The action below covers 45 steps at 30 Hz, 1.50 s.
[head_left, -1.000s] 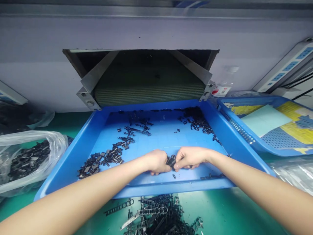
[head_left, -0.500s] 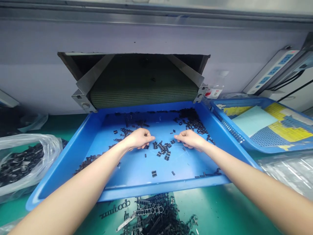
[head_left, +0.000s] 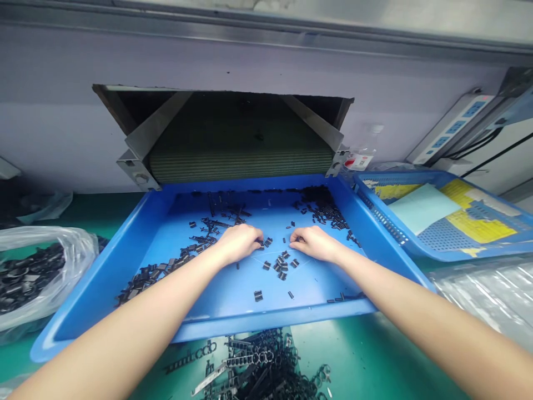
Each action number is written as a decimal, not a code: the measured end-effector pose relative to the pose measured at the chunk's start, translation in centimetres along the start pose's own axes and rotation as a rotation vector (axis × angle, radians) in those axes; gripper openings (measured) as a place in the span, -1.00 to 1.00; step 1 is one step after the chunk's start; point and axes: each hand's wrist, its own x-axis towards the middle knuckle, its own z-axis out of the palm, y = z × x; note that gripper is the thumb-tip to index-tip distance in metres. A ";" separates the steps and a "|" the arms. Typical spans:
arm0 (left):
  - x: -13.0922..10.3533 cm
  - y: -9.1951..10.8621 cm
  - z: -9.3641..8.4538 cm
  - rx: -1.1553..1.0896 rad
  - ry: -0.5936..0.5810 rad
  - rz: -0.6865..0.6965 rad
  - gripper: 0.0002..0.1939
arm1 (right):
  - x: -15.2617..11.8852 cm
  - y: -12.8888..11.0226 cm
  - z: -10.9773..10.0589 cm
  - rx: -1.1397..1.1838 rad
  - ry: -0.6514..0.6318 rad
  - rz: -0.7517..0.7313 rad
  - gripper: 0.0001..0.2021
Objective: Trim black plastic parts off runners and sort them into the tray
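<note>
Small black plastic parts (head_left: 280, 264) lie scattered in the middle of a blue tray (head_left: 275, 318). My left hand (head_left: 241, 243) is closed at the left of this cluster, its thumb and fingertips pinching at a small black part (head_left: 261, 243). Beside those fingertips rests another black part (head_left: 268, 241). To the right, my right hand (head_left: 313, 243) is curled low over the tray with fingers bent inward. A dark bit shows under its fingertips, too small and hidden to name.
Black pieces (head_left: 160, 271) line the tray's left side; a pile of small ones (head_left: 322, 203) fills the far right corner. A ribbed green conveyor belt (head_left: 245, 164) ends above the tray. Around it are a bag of black parts (head_left: 33, 272), a blue basket (head_left: 441, 244) and black sprues (head_left: 266, 366).
My left hand has come down onto a black part at the cluster's left edge. My right hand has curled its fingers inward, slightly left. The whole view has shifted a little.
</note>
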 end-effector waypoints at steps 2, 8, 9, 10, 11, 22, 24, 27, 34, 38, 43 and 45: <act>-0.2 -0.6 -0.7 -0.034 -0.011 -0.004 -0.77 | -0.1 0.0 -0.4 -0.013 0.023 0.011 -0.85; -0.2 -0.7 -1.5 -0.062 0.085 -0.070 -0.66 | -0.1 0.5 -0.7 -0.044 0.095 0.108 -0.80; -0.1 -0.7 -1.5 -0.047 0.098 -0.087 -0.66 | -0.1 0.6 -0.6 -0.048 0.084 0.127 -0.81; 0.0 -0.7 -1.4 -0.031 0.101 -0.096 -0.67 | 0.0 0.7 -0.5 -0.048 0.065 0.138 -0.82; 0.1 -0.7 -1.2 -0.013 0.095 -0.099 -0.69 | 0.0 0.7 -0.4 -0.047 0.043 0.141 -0.82; 0.5 0.5 0.2 0.185 -0.034 -0.067 -0.75 | -0.1 0.4 -0.3 -0.036 -0.031 0.112 -0.92; 0.4 0.4 0.3 0.188 -0.053 -0.052 -0.74 | -0.2 0.4 -0.5 -0.011 -0.012 0.115 -0.85; 0.3 0.1 0.4 0.170 -0.081 -0.016 -0.75 | -0.2 0.3 -0.7 0.038 0.031 0.139 -0.78; -0.3 0.3 -0.2 0.000 -0.054 0.018 -0.87 | -0.2 0.2 -1.2 0.213 0.129 0.205 -0.73; -2.5 1.2 -1.9 -0.228 0.093 -0.048 -0.85 | -1.1 -0.5 -1.4 0.358 0.172 0.232 -0.77; -9.1 -0.1 -4.5 -0.513 0.261 -0.241 -0.69 | -2.3 -3.5 -2.1 0.624 0.126 0.242 -0.77; -12.9 -1.8 -5.6 -0.579 0.316 -0.344 -0.70 | -2.8 -6.2 -2.4 0.727 0.070 0.218 -0.78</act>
